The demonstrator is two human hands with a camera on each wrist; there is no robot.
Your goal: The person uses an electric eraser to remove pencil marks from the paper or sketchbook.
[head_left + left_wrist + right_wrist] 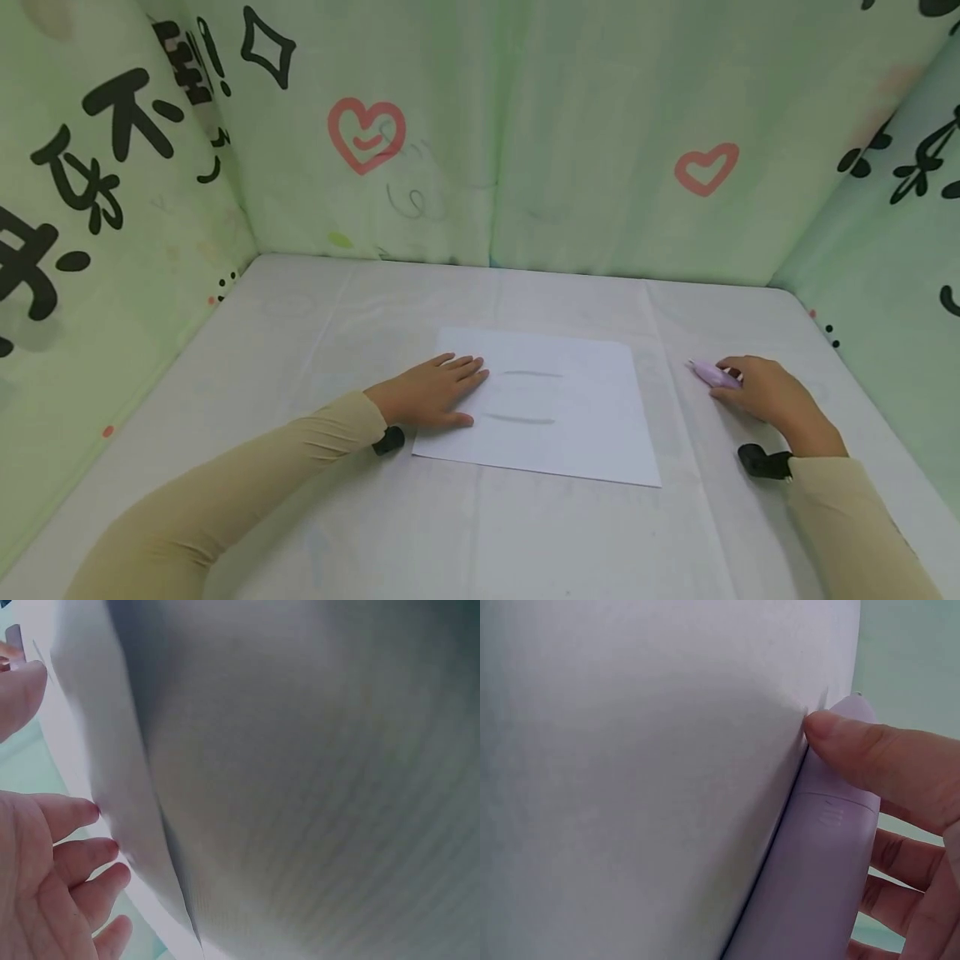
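A white sheet of paper [592, 417] lies on the table with two short, faint grey strokes [519, 419] on it, one above the other. My left hand [431, 393] rests flat on the sheet's left part, fingers spread. To the right of the paper, my right hand [772, 398] grips a thick lilac pen-shaped tool [712, 373] with a tapered tip. The right wrist view shows its smooth body [810, 862] close along the table surface, a seam across it and small raised marks below the seam. My thumb [855, 746] presses near its tip.
A white cloth [360, 517] with fold lines covers the table. Pale green curtains [585, 150] with hearts and black lettering stand at the back and both sides. Black wrist cameras [763, 461] sit under both wrists.
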